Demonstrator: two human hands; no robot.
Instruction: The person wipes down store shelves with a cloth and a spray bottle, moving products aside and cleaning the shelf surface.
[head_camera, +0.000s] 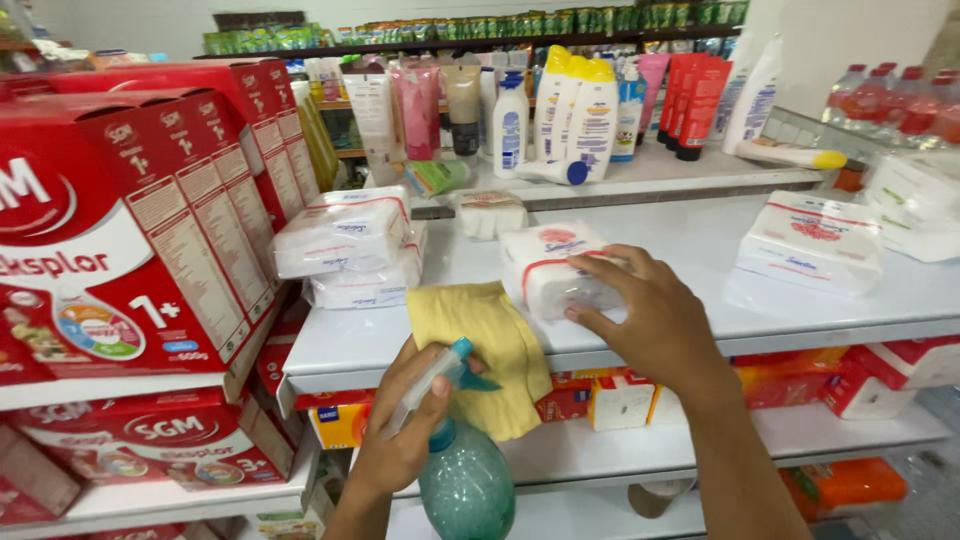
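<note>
Shop aisle, white shelf in front of me, red boxes stacked to the left, lotion bottles behind. My right hand is clamped over a wrapped tissue pack near the shelf's front edge. My left hand grips a green spray bottle below it, with a yellow cloth draped over the lip. Risk, I'd say: the pack sits close to the edge and could tip off, or spray could wet its wrapping.
</note>
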